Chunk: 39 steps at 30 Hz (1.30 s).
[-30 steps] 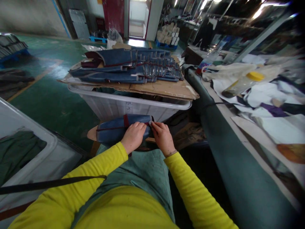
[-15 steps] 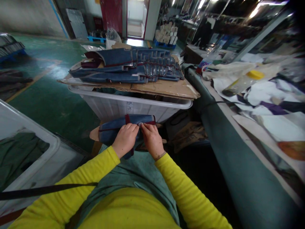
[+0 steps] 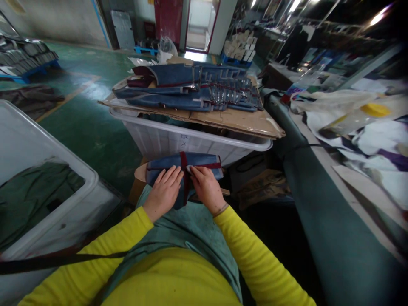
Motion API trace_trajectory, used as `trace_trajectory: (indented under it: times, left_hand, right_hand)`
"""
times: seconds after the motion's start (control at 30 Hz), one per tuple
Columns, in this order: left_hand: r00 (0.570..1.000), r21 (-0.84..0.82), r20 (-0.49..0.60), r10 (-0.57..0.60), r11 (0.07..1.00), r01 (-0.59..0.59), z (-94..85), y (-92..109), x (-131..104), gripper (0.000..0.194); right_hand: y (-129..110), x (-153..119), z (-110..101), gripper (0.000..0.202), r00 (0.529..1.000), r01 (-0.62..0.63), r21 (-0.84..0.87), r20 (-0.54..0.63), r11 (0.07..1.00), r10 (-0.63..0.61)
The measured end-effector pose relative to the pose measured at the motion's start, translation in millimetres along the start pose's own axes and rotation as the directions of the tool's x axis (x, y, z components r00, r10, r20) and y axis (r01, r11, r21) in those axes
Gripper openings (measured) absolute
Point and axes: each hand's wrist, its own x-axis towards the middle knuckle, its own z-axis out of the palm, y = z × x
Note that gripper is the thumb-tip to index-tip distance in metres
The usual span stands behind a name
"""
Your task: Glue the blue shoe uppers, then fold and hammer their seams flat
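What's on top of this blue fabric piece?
Dark red strips cross the blue fabric piece; your left hand lies on it, and your right hand holds a small whitish thing against it. Fabric beneath your hands is covered.

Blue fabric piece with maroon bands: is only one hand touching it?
No, the left hand and right hand both touch the blue fabric piece.

Handwritten characters (image 3: 184,140) on white bin (image 3: 156,138), lower resembling 水, bottle label (image 3: 295,89) blurred
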Motion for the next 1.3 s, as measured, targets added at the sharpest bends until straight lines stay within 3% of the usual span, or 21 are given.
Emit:
trace_trajectory:
  times: [0.27,0.5,0.73,0.97,1.3]
  left_hand:
    - [1.000,-0.012,-0.001,0.005,1.000,-0.005,-0.3,2.1,-9.7,0.044]
    - [0.991,-0.055,-0.014,-0.131,0.990,0.130,-11.2,4.7,12.6,0.031]
    - [0.996,-0.044,0.004,-0.089,0.995,0.089,-11.7,3.3,23.6,0.028]
    - [0.999,-0.055,0.010,-0.036,0.998,0.036,-5.7,-0.7,20.8,0.032]
    - [0.997,-0.081,0.042,-0.068,0.994,0.072,-9.5,-5.2,21.9,0.030]
  right_hand:
    - [5.5,-0.2,-3.5,0.033,0.998,0.056,0.119,0.024,0.991,-0.060]
    - [6.8,9.4,-16.6,0.031,0.982,0.085,0.073,0.161,0.994,-0.095]
    - [5.8,24.6,-28.1,0.026,0.950,0.118,0.066,0.284,0.991,-0.132]
    - [-2.9,28.0,-23.6,0.026,0.949,0.121,-0.018,0.295,0.993,-0.110]
    - [-10.3,36.3,-12.1,0.031,0.953,0.152,-0.105,0.278,0.983,-0.118]
